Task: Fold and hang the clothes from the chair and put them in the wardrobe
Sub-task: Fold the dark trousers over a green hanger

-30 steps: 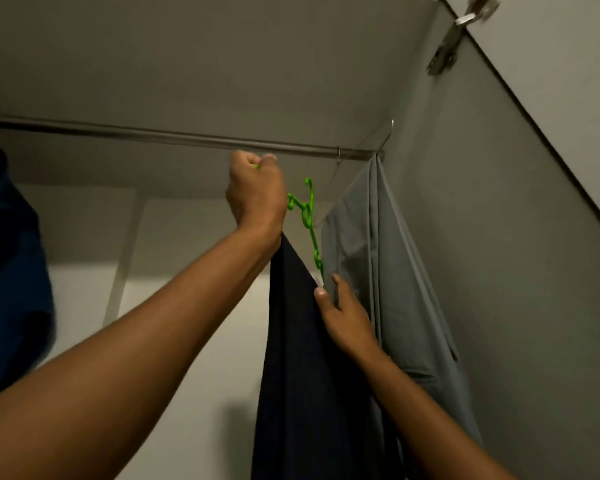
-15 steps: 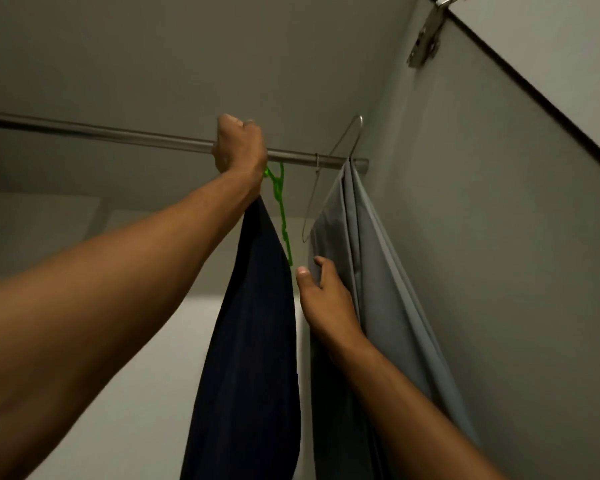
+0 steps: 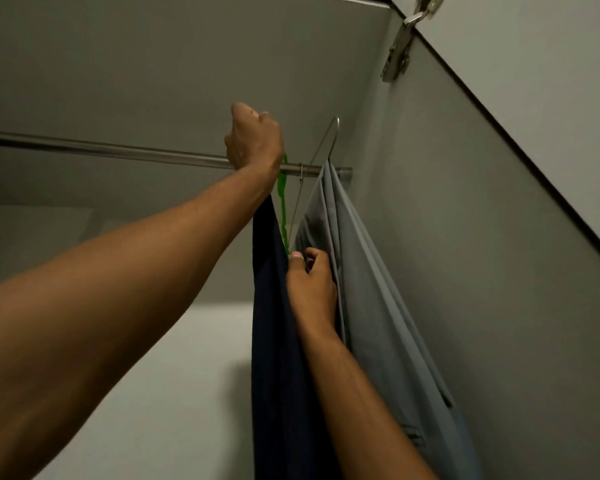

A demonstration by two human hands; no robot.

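Note:
I look up into the wardrobe at its metal rail (image 3: 118,152). My left hand (image 3: 253,136) is a closed fist at the rail, gripping the top of a green plastic hanger (image 3: 282,206); the hook is hidden inside the fist. A dark navy garment (image 3: 278,341) hangs from that hanger. My right hand (image 3: 310,285) is lower, its fingers curled on the hanger's lower end, between the navy cloth and the grey trousers (image 3: 368,289). These trousers hang on a thin metal wire hanger (image 3: 326,143) at the rail's right end.
The wardrobe's grey side wall (image 3: 465,271) stands close on the right, with a metal door hinge (image 3: 400,50) at the top. The wardrobe ceiling is just above the rail. The long left stretch of the rail carries nothing in this view.
My left fist has risen from just below the rail to rail height with the green hanger and navy garment. My right hand stayed at the hanger's lower end. The view tilted upward.

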